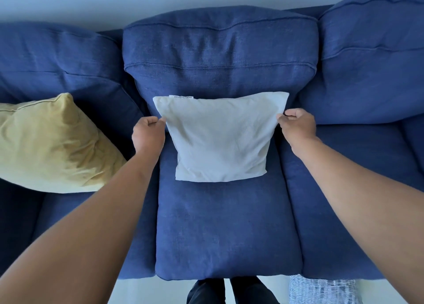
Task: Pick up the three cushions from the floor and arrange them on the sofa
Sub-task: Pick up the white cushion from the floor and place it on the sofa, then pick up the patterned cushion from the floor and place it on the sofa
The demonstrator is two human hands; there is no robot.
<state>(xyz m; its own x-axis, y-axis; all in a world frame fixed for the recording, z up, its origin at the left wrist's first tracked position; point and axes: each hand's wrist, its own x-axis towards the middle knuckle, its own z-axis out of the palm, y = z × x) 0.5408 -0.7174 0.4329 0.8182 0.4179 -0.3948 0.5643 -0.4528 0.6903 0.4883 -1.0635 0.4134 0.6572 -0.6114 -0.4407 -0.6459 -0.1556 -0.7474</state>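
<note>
A white cushion [220, 138] leans against the middle back cushion of the blue sofa [227, 230], its lower edge on the middle seat. My left hand [148, 132] pinches its left edge and my right hand [298, 125] pinches its right edge, both near the top corners. A yellow cushion [52, 145] lies on the left seat, propped against the left back cushion. A third cushion is not in view.
The sofa's right seat [348, 189] has nothing on it. A patterned blue-and-white fabric [321, 290] lies on the floor at the sofa's front right. My dark-clothed legs [229, 292] stand right before the middle seat.
</note>
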